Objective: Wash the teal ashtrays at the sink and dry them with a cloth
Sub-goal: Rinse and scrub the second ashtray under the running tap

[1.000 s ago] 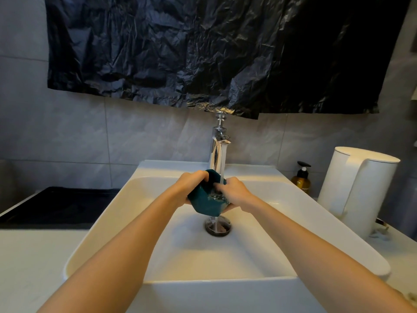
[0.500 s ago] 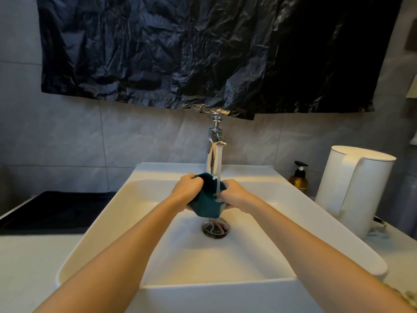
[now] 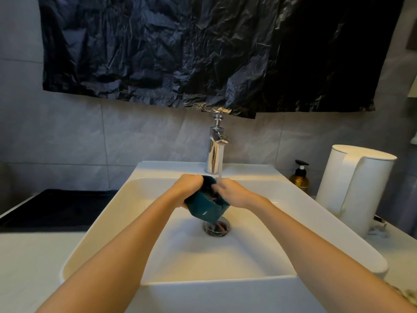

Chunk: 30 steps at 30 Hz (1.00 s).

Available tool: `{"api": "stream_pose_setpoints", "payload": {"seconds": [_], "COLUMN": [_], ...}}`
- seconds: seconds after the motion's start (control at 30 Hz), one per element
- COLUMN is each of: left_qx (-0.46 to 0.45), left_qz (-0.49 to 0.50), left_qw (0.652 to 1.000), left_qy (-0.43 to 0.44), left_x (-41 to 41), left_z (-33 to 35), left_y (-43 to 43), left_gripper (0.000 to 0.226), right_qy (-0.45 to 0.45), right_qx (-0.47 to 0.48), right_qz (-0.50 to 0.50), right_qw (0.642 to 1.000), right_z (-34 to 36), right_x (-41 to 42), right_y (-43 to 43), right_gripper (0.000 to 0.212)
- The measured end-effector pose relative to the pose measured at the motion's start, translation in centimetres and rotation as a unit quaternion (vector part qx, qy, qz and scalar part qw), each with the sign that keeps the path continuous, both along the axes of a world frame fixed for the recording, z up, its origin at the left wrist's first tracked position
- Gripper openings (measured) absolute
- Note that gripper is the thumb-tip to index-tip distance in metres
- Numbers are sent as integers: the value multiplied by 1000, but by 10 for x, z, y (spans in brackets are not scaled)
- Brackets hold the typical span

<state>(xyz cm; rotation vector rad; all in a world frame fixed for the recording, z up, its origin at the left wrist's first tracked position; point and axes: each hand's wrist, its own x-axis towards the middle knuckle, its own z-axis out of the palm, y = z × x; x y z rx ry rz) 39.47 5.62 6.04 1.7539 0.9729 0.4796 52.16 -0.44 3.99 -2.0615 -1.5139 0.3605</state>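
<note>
the teal ashtray (image 3: 204, 207) is up in the air over the sink (image 3: 214, 294), tilted so the open face turns toward the right hand (image 3: 234, 194). the left hand (image 3: 188, 188) has it from the other side, fingers curled over the top edge and palm against the back, so that one's a proper grip. the right hand's fingers (image 3: 217, 188) are in at the opening, but they're a blur, so i can't tell if they're pinching the rim or just pressed against the inside. water (image 3: 220, 163) runs from the tap (image 3: 214, 152) just behind both hands and lands right on those fingers. the drain (image 3: 217, 228) sits straight below the ashtray. off past the right hand there's a soap bottle (image 3: 299, 179) and a white kettle (image 3: 354, 190), both well apart from it. a black plastic sheet (image 3: 180, 53) hangs on the wall above.
</note>
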Motion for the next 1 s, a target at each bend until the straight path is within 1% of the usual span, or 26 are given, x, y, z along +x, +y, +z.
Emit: {"api": "stream_pose_setpoints", "payload": {"seconds": [0.07,0.13,0.27,0.3,0.4,0.43,0.5,0.57,0.6,0.67,0.73,0.8,0.9,0.97,1.0], "left_qx": [4,3,26,41,77,69,36,9,-1,-4,32,82,183,278,316], "left_qz": [0,-9,-9,-10,-17,-21,-23,-17,-21,-44,-74,-86,-57,-46,-45], "left_qw": [1000,1000,999,998,995,997,999,1000,999,999,997,992,978,950,935], "left_qy": [17,29,45,50,52,41,6,-23,-30,-24,10,39,83,134,152], "left_x": [1,1,2,2,5,5,6,6,6,7,10,15,24,32,36], "left_z": [-1,-1,-4,-5,-9,-9,-8,-6,-7,-13,-22,-31,-36,-36,-35], "left_y": [1,1,5,6,14,15,14,13,13,12,11,9,11,15,16], "left_gripper": [18,18,15,14,26,27,21,16,17,21,24,26,39,46,46], "right_qy": [9,27,17,41,188,230,295,345,355,334,271,200,124,96,88], "right_qx": [16,8,-40,-54,-76,-68,-48,-41,-46,-61,-71,-79,-80,-86,-89], "right_qz": [-13,-18,-2,4,8,-3,-38,-83,-105,-142,-167,-181,-184,-177,-174], "right_qw": [1000,999,999,998,979,971,954,934,928,930,945,960,972,976,977], "right_z": [0,-1,4,4,-2,-3,-2,5,10,16,19,20,19,20,21], "right_x": [1,2,1,1,-2,-5,-5,-2,0,1,-1,-3,-4,-4,-3], "right_y": [-2,-5,-8,-8,-9,-9,-6,-6,-7,-12,-14,-16,-15,-15,-16], "right_gripper": [26,32,36,33,17,20,27,24,23,22,19,10,6,8,9]}}
